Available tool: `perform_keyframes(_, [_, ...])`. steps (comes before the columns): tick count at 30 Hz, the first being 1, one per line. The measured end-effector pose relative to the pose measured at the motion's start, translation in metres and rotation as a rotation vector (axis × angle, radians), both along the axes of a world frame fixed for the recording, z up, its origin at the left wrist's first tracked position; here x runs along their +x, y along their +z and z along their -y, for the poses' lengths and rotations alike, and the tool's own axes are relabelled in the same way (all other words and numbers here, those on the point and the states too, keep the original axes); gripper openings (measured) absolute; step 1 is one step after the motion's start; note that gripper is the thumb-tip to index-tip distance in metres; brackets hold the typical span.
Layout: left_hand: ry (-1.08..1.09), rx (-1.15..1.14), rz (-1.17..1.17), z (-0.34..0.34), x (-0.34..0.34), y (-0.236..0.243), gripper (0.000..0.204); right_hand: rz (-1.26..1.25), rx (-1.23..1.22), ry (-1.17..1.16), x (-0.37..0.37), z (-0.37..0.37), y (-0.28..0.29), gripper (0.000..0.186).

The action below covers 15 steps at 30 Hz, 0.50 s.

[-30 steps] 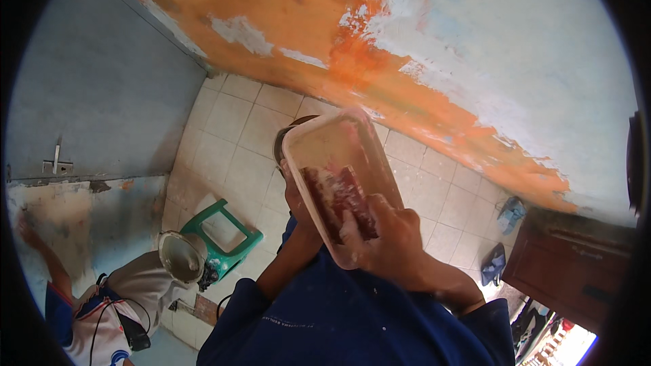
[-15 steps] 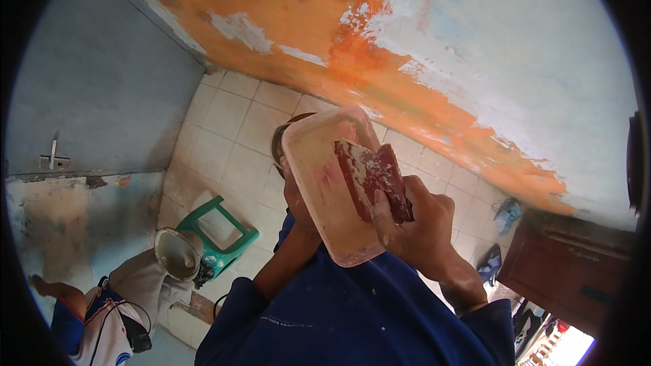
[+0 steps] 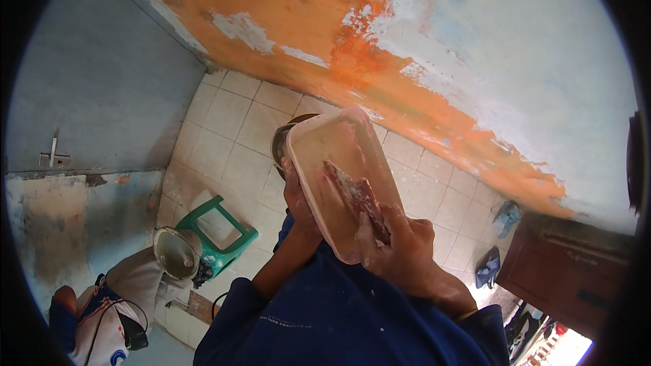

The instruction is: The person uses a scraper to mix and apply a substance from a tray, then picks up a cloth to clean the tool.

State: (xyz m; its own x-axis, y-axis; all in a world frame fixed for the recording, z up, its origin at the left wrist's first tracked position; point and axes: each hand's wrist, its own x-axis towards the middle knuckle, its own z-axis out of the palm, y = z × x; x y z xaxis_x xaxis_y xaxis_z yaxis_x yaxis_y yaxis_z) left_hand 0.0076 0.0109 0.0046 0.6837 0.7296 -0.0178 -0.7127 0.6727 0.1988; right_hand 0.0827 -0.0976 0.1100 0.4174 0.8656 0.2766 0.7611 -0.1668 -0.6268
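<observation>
A shallow, pale pinkish plastic tray (image 3: 322,146) with rounded corners is held tilted before my chest. My left hand (image 3: 298,200) grips its left edge, the fingers partly hidden beneath it. In my right hand (image 3: 405,252) is a dark red putty spreader (image 3: 363,196), smeared with whitish paste. The spreader is now nearly edge-on, its far end against or just above the tray's floor; I cannot tell which. Pinkish streaks and a thin film of paste mark the tray's inside.
Ahead stands a wall (image 3: 305,20) with orange paint and white patches. A green plastic stool (image 3: 234,240) and a paste-stained bucket (image 3: 178,253) are at lower left, beside another person (image 3: 95,318). A round container (image 3: 278,142) shows behind the tray. A brown wooden cabinet (image 3: 563,264) stands right.
My right hand has moved down and left, turning the spreader from its broad face to its narrow edge. The tray has shifted slightly right. The other person's hand at lower left has drawn in.
</observation>
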Motion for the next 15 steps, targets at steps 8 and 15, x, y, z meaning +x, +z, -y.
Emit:
perform_keyframes(8, [-0.068, -0.143, 0.276, 0.002, 0.007, -0.025, 0.067, -0.099, -0.039, -0.026, 0.008, -0.006, 0.010, 0.019])
perform_keyframes(15, [-0.061, -0.007, -0.265, 0.003, 0.001, -0.018, 0.054, -0.140, -0.105, -0.144, 0.025, -0.013, 0.016, 0.021])
